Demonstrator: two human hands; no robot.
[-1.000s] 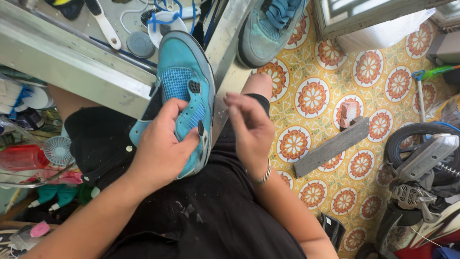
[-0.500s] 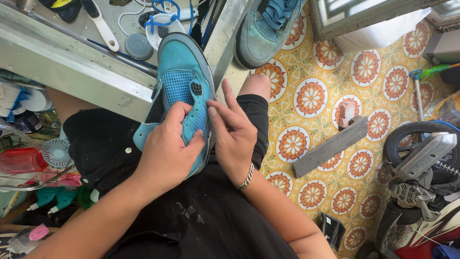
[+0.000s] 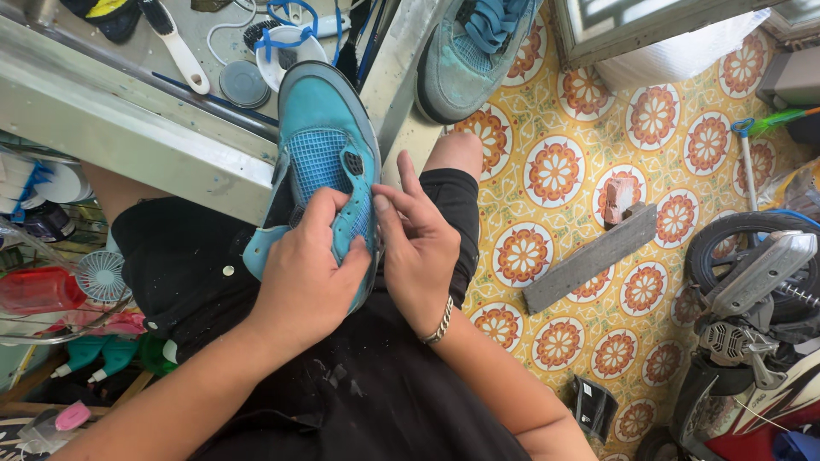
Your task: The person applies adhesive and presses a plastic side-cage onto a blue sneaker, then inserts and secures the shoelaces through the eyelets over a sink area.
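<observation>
A turquoise sneaker point(image 3: 320, 158) with a mesh side panel rests on my lap, toe pointing away from me. My left hand point(image 3: 303, 277) grips its side from below, thumb and fingers wrapped round the upper. My right hand point(image 3: 418, 248) presses against the shoe's right edge, its fingertips pinching the eyelet area next to the left thumb. A chain bracelet point(image 3: 440, 323) circles the right wrist. I sit in black shorts point(image 3: 256, 367).
A metal tray point(image 3: 111, 111) in front holds a white brush point(image 3: 175, 47), a round lid point(image 3: 243, 83) and a bowl. A second teal sneaker point(image 3: 474, 51) lies on the patterned tile floor point(image 3: 555, 171). A brick and grey bar point(image 3: 589, 256) and a motorbike point(image 3: 752, 316) stand to the right.
My right hand moved left from open air onto the shoe's edge and now pinches it beside the left thumb. The left hand kept its hold on the sneaker.
</observation>
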